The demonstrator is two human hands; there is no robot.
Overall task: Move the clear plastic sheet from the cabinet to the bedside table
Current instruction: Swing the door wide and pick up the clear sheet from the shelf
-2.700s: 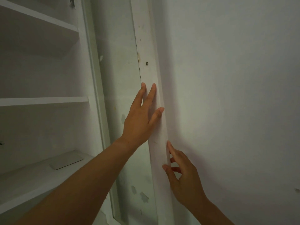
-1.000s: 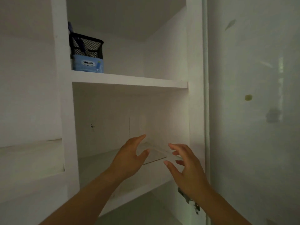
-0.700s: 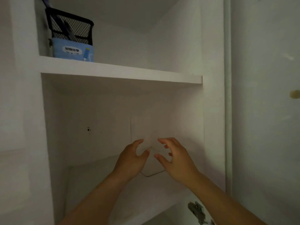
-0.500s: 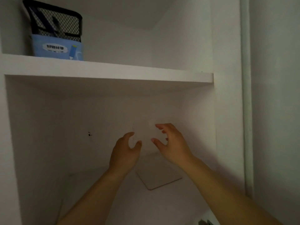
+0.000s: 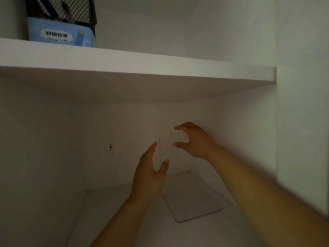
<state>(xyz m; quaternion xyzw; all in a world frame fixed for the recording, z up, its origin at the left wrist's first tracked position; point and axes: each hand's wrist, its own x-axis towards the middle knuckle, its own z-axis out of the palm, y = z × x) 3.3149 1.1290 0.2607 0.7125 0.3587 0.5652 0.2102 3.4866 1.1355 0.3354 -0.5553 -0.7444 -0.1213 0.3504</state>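
We're looking into a dim white cabinet (image 5: pixel 300 122) w/ an upper shelf (image 5: pixel 142 68) crossing the top. On it, far left, a black mesh basket (image 5: pixel 74 9) is sitting behind a blue pack (image 5: pixel 60 35). Below, the clear plastic sheet (image 5: pixel 179 157) is standing upright at the back, above a flat pad (image 5: pixel 193 202). Our left hand (image 5: pixel 151 175) & right hand (image 5: pixel 194 139) are flanking it, fingers spread, gripping nothing; contact — can't tell.
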